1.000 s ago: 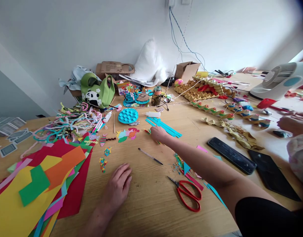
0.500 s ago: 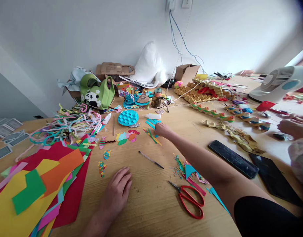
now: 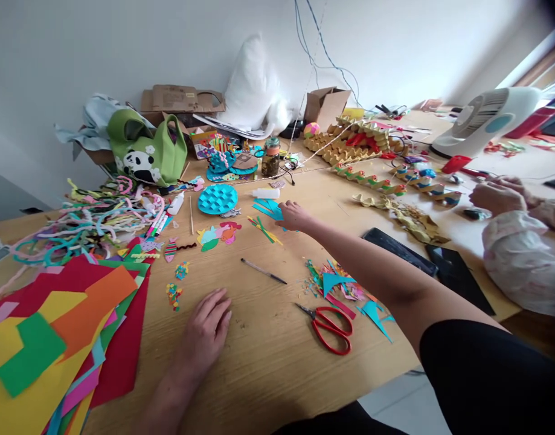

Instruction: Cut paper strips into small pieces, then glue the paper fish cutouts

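Observation:
My right hand (image 3: pixel 294 217) reaches across the table to the blue paper strips (image 3: pixel 269 208), its fingertips on or just beside them; whether it grips a strip is too small to tell. Left of it are crossed yellow, red and green strips (image 3: pixel 267 228) and the blue woven disc (image 3: pixel 217 199); a white glue bottle (image 3: pixel 266 193) lies behind. My left hand (image 3: pixel 208 326) rests on the table with nothing in it, fingers slightly bent and close together. Between the hands lies a pen (image 3: pixel 263 271). Red-handled scissors (image 3: pixel 330 328) lie below my right forearm, near paper scraps (image 3: pixel 336 284).
Coloured paper sheets (image 3: pixel 78 320) and pipe cleaners (image 3: pixel 100 223) fill the left side. Behind stand a green panda bag (image 3: pixel 153 154) and a jar (image 3: pixel 270 160). Phones (image 3: pixel 399 251), a fan (image 3: pixel 485 121) and another person's hands (image 3: pixel 501 194) are at right.
The view has shifted, so the table's front edge and floor now show. My right hand has opened slightly over the blue strips. My left hand stays resting on the table.

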`<action>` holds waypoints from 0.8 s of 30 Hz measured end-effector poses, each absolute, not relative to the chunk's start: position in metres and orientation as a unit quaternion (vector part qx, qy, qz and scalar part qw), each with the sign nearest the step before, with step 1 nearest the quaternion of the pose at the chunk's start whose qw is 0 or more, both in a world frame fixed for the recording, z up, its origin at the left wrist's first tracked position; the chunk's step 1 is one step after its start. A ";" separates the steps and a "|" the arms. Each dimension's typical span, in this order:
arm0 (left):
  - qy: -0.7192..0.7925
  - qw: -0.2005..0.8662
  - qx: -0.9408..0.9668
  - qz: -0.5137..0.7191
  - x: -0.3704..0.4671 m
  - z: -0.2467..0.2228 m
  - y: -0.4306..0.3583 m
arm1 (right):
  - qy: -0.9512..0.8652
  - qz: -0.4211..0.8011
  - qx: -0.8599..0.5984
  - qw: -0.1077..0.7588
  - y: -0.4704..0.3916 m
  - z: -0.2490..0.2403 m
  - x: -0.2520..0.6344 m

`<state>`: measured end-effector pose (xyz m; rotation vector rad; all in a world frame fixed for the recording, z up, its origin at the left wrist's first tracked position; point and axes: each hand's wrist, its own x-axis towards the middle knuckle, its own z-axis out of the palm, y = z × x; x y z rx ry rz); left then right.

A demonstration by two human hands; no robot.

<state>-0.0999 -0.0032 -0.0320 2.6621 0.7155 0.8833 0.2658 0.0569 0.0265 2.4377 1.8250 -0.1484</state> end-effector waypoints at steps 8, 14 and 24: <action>0.254 0.124 0.908 0.310 -0.104 -0.033 0.000 | 0.612 0.009 0.790 -0.028 0.001 0.045 0.249; 0.237 0.104 0.913 0.315 -0.100 -0.029 -0.003 | 0.663 0.048 0.729 -0.165 -0.111 0.037 0.204; 0.229 0.098 0.916 0.313 -0.097 -0.030 -0.005 | 0.639 -0.032 0.769 -0.005 -0.203 0.017 0.160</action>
